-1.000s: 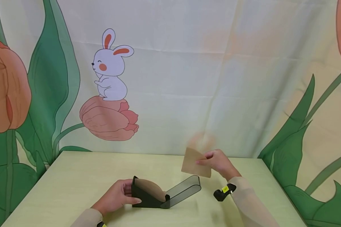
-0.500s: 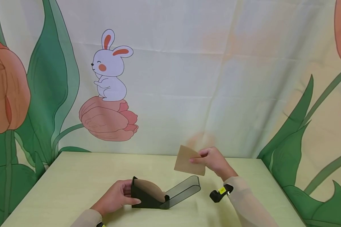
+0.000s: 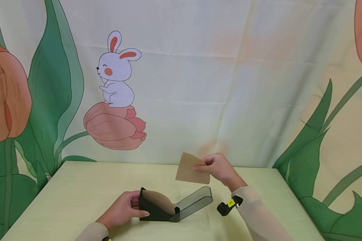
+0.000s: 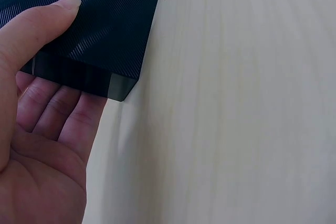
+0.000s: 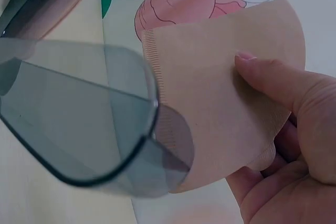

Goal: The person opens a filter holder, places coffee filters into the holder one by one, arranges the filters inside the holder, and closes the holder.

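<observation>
A black coffee filter holder (image 3: 154, 211) stands on the table with its smoky see-through lid (image 3: 196, 200) swung out to the right. Brown filters (image 3: 158, 198) lie inside it. My left hand (image 3: 120, 208) grips the holder's left end, thumb on the ribbed side (image 4: 100, 35) and fingers behind. Above and behind the lid, my right hand (image 3: 221, 170) pinches a brown paper coffee filter (image 3: 188, 170) by its right edge. The right wrist view shows the filter's crimped seam (image 5: 155, 51) and my thumb flat on the paper, with the lid overlapping its lower left.
The pale wood-grain table (image 3: 93, 180) reaches back to a hanging cloth (image 3: 181, 83) printed with a rabbit and tulips. A black wrist camera mount (image 3: 229, 206) hangs below the right sleeve, right of the lid.
My right hand has moved left and slightly up with the coffee filter, bringing it nearer the holder. The left hand and the holder have stayed in place.
</observation>
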`<state>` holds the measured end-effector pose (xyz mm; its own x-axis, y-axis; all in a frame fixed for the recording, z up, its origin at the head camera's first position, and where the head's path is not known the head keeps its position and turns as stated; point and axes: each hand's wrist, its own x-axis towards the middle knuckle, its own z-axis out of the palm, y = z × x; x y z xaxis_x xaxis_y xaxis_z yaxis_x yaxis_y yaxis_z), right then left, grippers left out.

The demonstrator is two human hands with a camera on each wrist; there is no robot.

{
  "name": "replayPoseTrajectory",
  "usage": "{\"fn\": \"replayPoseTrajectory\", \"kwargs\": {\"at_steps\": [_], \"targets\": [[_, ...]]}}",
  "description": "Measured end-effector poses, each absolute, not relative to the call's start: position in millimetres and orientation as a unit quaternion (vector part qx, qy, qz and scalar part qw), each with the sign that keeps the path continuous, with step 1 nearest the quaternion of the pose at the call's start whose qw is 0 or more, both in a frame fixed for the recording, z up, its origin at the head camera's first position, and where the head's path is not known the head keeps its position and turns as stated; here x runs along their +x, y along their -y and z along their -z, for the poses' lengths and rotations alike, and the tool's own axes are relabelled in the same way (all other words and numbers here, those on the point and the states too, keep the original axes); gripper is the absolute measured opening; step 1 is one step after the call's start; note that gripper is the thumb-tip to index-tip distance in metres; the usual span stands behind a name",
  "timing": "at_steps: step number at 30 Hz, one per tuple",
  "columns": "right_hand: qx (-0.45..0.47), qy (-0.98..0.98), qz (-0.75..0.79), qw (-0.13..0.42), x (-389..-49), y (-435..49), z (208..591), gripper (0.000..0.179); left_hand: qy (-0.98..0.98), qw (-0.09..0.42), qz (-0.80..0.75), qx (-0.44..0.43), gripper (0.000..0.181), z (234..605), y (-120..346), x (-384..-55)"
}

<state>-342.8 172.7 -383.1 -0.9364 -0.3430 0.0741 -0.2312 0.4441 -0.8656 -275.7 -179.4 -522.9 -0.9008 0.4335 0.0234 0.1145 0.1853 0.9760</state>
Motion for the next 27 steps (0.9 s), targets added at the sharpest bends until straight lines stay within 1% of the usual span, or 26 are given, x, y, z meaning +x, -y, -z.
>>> {"fn": "replayPoseTrajectory", "kwargs": {"at_steps": [6, 27], "targets": [[-0.19, -0.842, 0.502, 0.053, -339, -164, 382, 0.021, -0.759, 0.13, -0.612, 0.181, 0.053, 523, 179, -276], [-0.224, -0.83, 0.505, 0.081, -327, -135, 382, 0.019, -0.758, 0.128, -0.613, 0.184, 0.056, 524, 179, -276]]}}
